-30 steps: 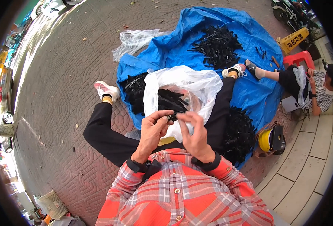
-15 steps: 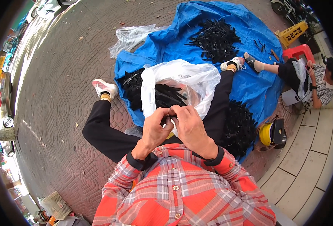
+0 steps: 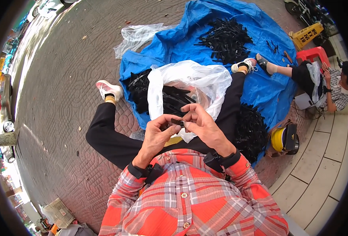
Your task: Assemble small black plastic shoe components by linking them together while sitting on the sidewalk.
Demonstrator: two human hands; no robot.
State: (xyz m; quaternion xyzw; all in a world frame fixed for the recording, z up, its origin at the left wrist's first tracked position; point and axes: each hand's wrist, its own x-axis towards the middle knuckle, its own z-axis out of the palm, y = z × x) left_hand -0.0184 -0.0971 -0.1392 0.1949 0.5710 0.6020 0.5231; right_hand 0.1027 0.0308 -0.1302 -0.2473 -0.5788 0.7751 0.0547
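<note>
Now drawn closer together than a second ago: left hand [image 3: 158,133] and right hand [image 3: 199,124], both grips pinched on small black piece [image 3: 178,122], above white bag [image 3: 189,78].

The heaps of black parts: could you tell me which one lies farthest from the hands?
The heap of black parts at the tarp's far end; the others lie beside the person's legs.

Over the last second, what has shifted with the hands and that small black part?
Little has shifted. Both hands have stayed together over the lap, the left hand and right hand keeping a fingertip grip on the small black part between them; the fingers only reworked slightly around it. The white plastic bag of black pieces, the blue tarp and the yellow helmet stayed put.
</note>
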